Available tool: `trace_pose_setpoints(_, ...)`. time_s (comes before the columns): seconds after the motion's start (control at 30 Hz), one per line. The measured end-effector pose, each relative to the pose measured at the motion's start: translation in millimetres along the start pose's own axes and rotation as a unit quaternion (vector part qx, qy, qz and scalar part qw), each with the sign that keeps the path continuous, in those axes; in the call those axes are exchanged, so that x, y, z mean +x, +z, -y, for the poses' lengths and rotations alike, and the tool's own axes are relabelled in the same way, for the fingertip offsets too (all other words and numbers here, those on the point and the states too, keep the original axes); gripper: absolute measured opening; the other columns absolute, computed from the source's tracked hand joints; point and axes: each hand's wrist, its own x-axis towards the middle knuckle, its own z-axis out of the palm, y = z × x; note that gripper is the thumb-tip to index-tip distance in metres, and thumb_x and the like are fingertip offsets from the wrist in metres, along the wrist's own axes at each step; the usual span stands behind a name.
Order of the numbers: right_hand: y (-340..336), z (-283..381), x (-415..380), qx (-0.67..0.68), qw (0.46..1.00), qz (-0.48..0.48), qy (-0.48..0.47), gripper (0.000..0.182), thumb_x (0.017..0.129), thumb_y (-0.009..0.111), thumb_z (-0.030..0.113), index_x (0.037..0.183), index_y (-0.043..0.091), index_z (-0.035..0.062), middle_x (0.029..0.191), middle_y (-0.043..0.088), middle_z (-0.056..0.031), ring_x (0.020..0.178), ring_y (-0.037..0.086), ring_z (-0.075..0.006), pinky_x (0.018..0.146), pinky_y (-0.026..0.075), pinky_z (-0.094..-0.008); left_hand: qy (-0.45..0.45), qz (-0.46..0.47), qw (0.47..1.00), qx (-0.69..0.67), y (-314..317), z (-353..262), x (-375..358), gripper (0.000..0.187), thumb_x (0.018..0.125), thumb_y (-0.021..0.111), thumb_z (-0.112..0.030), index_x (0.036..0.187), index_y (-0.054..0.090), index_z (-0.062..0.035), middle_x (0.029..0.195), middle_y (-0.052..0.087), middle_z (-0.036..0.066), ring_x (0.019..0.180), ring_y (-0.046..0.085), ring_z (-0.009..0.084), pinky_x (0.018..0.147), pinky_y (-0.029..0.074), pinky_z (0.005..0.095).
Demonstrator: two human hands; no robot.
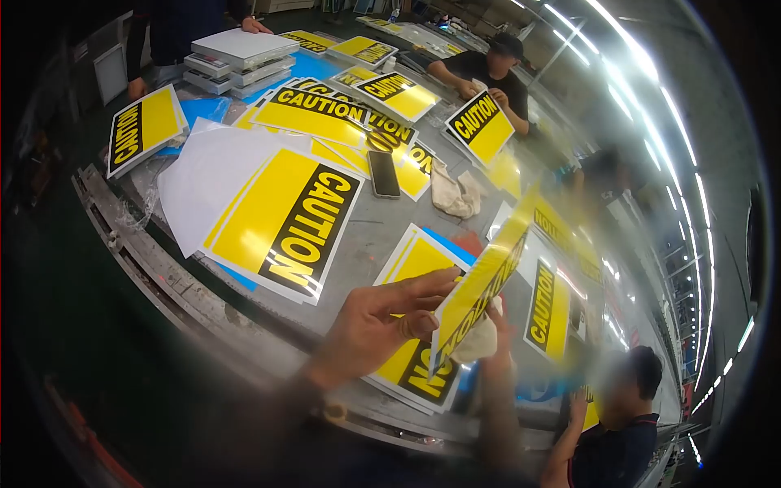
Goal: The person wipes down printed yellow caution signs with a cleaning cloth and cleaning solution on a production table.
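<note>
My left hand (366, 321) is closed on the near edge of a yellow and black caution sign (486, 281), with thumb and fingers at its left side. The sign is tilted up steeply over the table, seen nearly edge-on. On its other side my right hand (502, 337) grips a whitish cloth (476, 345) close to the sign's lower part. The sign hides some of the right fingers. Beneath both hands lies a stack of caution signs (399, 368) by the table's front edge.
Overlapping caution signs (285, 215) cover the table's left and middle. A phone (384, 174) and a crumpled cloth (454, 193) lie beyond my hands. White panels (244, 46) are stacked at the far left. Co-workers stand around; one across (484, 77) holds a sign, another (622, 439) is close right.
</note>
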Motion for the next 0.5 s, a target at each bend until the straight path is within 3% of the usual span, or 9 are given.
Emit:
trace_pose_setpoints(0.27, 2, 6, -6, 0.003, 0.999, -0.034, -0.01, 0.038, 0.108, 0.064, 0.016, 0.142, 0.062, -0.0018, 0.135, 0.073, -0.0209, 0.118, 0.075, -0.0351, 0.1, 0.063, -0.0485, -0.035, 0.051, 0.998, 0.029, 4, -10, 9, 0.06, 0.103, 0.074, -0.028, 0.152, 0.058, 0.001, 0.149, 0.065, 0.017, 0.133, 0.066, 0.0272, 0.107, 0.059, 0.0391)
trace_pose_setpoints(0.43, 2, 8, -9, 0.036, 0.999, -0.016, 0.012, 0.041, 0.108, 0.062, 0.016, 0.145, 0.059, -0.0018, 0.139, 0.071, -0.0219, 0.122, 0.073, -0.0366, 0.101, 0.062, -0.0503, -0.04, 0.035, 0.998, -0.02, 13, -10, 9, 0.047, 0.108, 0.068, -0.025, 0.146, 0.063, 0.0025, 0.147, 0.065, 0.017, 0.128, 0.068, 0.0269, 0.097, 0.067, 0.0422)
trace_pose_setpoints(0.5, 10, 6, -11, 0.037, 0.999, 0.014, -0.012, 0.043, 0.108, 0.062, 0.015, 0.147, 0.057, -0.0016, 0.141, 0.069, -0.022, 0.125, 0.071, -0.0372, 0.103, 0.061, -0.0512, -0.012, -0.017, 1.0, -0.014, 17, -10, 8, 0.04, 0.112, 0.062, -0.024, 0.143, 0.065, 0.0017, 0.141, 0.067, 0.013, 0.124, 0.068, 0.021, 0.1, 0.065, 0.0378)
